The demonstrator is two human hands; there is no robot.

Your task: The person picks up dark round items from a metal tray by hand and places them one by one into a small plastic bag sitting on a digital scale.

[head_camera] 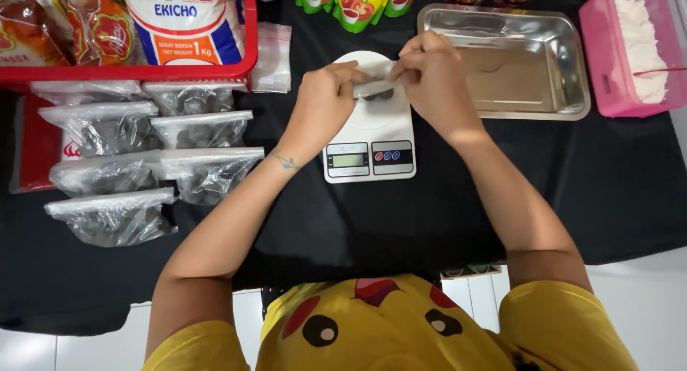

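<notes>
A small clear plastic bag (pixel 375 85) with dark round pieces inside rests over the round platform of a white kitchen scale (pixel 368 138). My left hand (pixel 325 99) pinches the bag's top from the left. From the right, my right hand (pixel 429 74) grips the same top edge. Both hands meet above the scale, fingers curled over the bag's mouth. The scale's display and buttons face me.
Several filled clear bags (pixel 136 163) of dark pieces lie in rows at the left. A red basket (pixel 143 72) with packets stands at back left, a steel tray (pixel 572 92) at back right, a pink tub (pixel 608 85) of white powder far right. Empty bags (pixel 272 56) lie behind the scale.
</notes>
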